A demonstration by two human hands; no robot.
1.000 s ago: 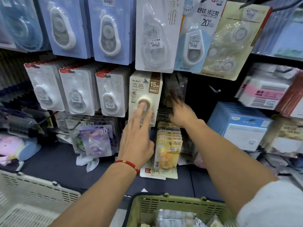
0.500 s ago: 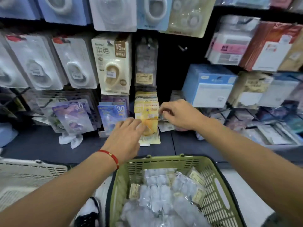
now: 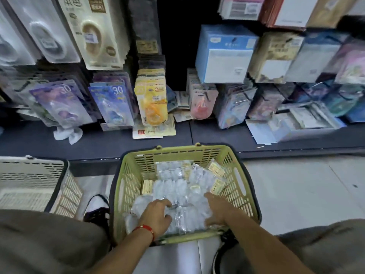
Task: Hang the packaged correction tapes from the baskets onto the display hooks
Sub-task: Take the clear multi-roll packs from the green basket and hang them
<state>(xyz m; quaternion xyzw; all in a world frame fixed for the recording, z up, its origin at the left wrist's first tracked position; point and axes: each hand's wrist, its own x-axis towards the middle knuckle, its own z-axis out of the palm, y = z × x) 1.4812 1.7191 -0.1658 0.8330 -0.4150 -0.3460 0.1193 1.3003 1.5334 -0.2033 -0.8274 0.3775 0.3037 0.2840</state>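
Both hands are down inside the green slatted plastic shopping basket, which sits on the pale floor in front of the dark display shelf. The basket is heaped with clear-plastic packaged correction tapes, some showing small yellow label cards. The left hand, with a red string bracelet at its wrist, rests on the near part of the heap with its fingers curled down onto the packs; motion blur hides whether it truly grips one. The right hand lies on the right side of the heap, fingers spread and bent over the packs, and again I cannot tell whether it holds any. A second, beige slatted plastic basket stands to the left, just beside the green one. Above the shelf, carded goods hang in rows: purple cards marked "30", a stack of yellow carded tapes, a tall cream card and blue boxes. A black-and-white shoe shows between the two baskets.
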